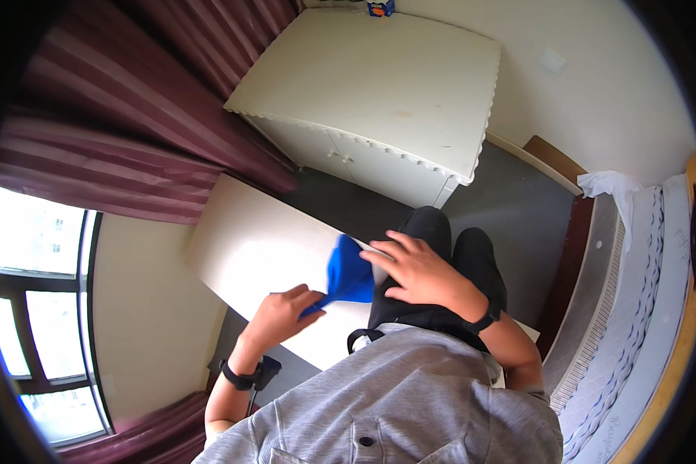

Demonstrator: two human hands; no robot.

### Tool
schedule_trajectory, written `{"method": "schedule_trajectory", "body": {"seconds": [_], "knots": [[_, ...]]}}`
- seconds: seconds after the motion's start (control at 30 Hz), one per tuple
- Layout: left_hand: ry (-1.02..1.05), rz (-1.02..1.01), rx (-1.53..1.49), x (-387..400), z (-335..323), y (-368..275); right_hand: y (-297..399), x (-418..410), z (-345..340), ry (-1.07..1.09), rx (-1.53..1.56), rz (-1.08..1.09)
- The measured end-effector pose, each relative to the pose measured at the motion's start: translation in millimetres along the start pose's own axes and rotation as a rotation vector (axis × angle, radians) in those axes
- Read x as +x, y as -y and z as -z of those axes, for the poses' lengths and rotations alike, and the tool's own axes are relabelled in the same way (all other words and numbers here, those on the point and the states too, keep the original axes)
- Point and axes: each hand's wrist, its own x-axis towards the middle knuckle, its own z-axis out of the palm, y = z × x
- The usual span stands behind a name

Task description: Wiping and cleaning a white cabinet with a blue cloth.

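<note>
A blue cloth [350,275] is above a pale, flat bench-like surface [267,243], bunched at its lower left end and spread wider towards the right. My left hand [284,313] pinches the bunched end between thumb and fingers. At the cloth's right edge is my right hand [420,271], fingers spread, over my dark-trousered thighs; whether its fingertips touch the cloth is unclear. Each wrist wears a black band.
Ahead stands a white cabinet [371,87] with a scalloped edge, a small blue box [381,7] on top. Striped maroon curtains [122,104] and a window [52,325] are on the left. A mattress [632,325] lies on the right beside a dark red board [565,272].
</note>
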Motion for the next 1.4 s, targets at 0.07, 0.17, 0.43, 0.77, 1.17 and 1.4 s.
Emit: {"method": "schedule_trajectory", "body": {"seconds": [0.07,0.17,0.43,0.77,1.17,1.4], "knots": [[-0.029,-0.108,0.043,-7.1,2.7,-14.2,18.1,21.5,-5.0,0.056,-0.003,0.215],[-0.027,-0.207,0.090,-9.1,5.1,-24.1,31.3,36.0,-35.4,0.150,0.234,0.405],[-0.064,-0.202,0.210,7.2,25.0,-55.2,-6.0,-1.1,-11.3,0.158,0.287,0.201],[-0.238,-0.384,0.341,46.7,50.1,-91.0,-11.0,-37.6,29.3,-0.191,0.396,0.099],[-0.365,-0.570,0.299,81.6,9.5,-115.9,14.5,-62.1,47.0,-0.340,0.222,0.199],[-0.301,-0.636,0.177,82.2,-2.0,-126.2,19.8,-68.6,54.3,-0.324,0.278,0.230]]}}
